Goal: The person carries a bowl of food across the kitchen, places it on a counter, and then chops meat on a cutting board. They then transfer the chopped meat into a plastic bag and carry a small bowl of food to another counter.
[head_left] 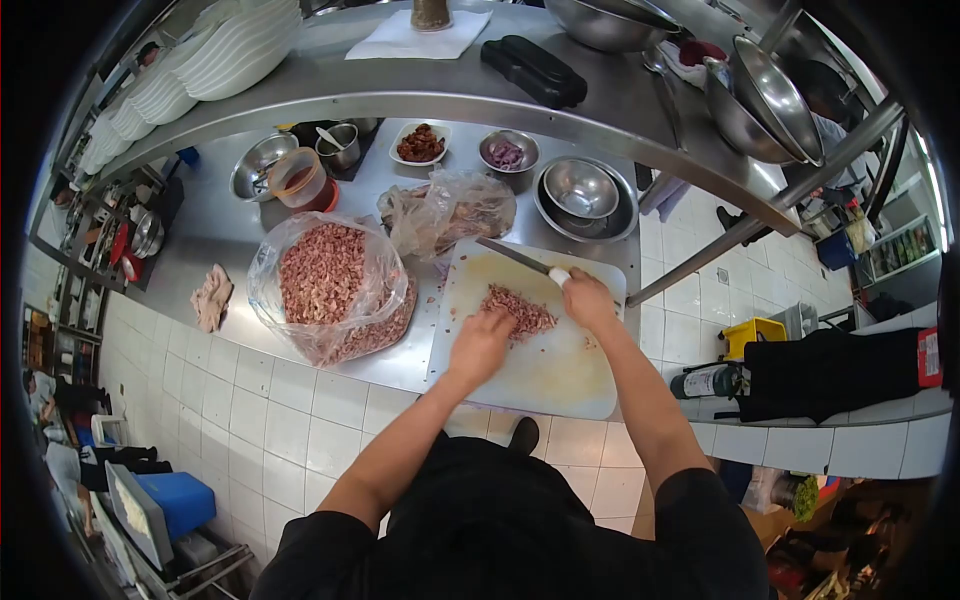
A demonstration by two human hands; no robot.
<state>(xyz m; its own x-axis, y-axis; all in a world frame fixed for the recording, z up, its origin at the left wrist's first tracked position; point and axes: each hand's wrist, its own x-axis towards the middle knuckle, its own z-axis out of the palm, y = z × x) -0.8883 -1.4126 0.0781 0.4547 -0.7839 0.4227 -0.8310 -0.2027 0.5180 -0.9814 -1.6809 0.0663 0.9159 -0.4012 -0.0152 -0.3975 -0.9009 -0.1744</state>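
On the white cutting board (470, 375) lies a small pile of chopped reddish meat (525, 313). My left hand (482, 343) touches the left side of this pile, its fingers curled down and partly hidden. A knife (515, 256) is gripped by its white handle in my right hand (587, 298), the blade pointing up and left over the board's upper edge. Left of the board, an open clear plastic bag (322, 280) is full of chopped meat. Behind the board sits another clear bag (450, 215) with brownish contents.
Metal bowls (582, 190) stand behind the board, near a bowl of purple onion (506, 154) and a dish of dark red pieces (420, 145). An orange-rimmed tub (300, 180) stands back left. A metal shelf (400, 88) with stacked plates (235, 50) crosses above.
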